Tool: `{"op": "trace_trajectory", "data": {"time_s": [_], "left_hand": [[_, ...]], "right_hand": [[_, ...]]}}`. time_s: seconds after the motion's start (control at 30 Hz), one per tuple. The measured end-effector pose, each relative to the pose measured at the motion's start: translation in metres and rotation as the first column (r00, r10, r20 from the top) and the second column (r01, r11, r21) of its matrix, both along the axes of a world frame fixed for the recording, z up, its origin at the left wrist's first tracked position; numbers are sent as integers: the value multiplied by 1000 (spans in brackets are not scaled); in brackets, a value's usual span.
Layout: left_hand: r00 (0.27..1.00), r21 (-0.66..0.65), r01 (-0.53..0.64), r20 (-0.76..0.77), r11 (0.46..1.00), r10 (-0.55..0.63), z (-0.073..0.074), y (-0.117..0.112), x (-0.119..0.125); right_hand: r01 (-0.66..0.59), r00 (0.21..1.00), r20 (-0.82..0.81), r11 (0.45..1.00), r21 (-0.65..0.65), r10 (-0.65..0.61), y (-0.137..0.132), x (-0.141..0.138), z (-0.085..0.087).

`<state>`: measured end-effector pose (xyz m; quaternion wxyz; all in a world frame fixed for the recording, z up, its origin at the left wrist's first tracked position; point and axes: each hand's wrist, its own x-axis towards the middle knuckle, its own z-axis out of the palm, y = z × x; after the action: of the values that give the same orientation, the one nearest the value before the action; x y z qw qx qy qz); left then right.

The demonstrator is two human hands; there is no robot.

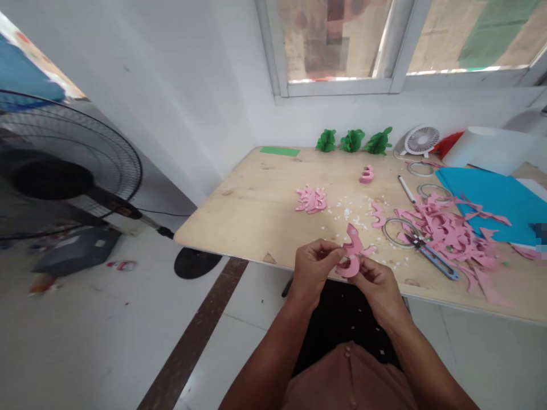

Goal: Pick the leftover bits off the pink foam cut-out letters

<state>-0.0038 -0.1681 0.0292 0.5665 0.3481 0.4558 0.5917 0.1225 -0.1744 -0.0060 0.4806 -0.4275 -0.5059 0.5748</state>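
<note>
My left hand [313, 266] and my right hand [376, 283] are held together just above the near edge of the wooden table [256, 205]. Both pinch a curved pink foam cutout [352, 253], the left at its upper left side, the right at its lower end. A stack of finished pink cutouts [311, 200] lies further out on the table. A smaller pink stack [367, 174] sits behind it. One loose pink piece [378, 215] lies between them and my hands.
Pink scraps [448, 230] are heaped at the right with blue-handled scissors [433, 256], tape rings [397, 232], a pen [406, 189] and blue paper [491, 199]. Three green paper trees [352, 140] and a small white fan [421, 140] stand by the wall. A floor fan [64, 171] stands at left.
</note>
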Motion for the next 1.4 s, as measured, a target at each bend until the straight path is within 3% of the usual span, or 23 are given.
{"op": "trace_trajectory", "data": {"time_s": [0.83,1.4], "left_hand": [[998,-37,-47,43,998,49,-5,0,1],[987,-26,-141,70,990,143,-5,-4,7]], "right_hand": [[-8,992,124,999,45,2,-2,-1,2],[-31,986,168,995,97,15,-4,0,4]]}}
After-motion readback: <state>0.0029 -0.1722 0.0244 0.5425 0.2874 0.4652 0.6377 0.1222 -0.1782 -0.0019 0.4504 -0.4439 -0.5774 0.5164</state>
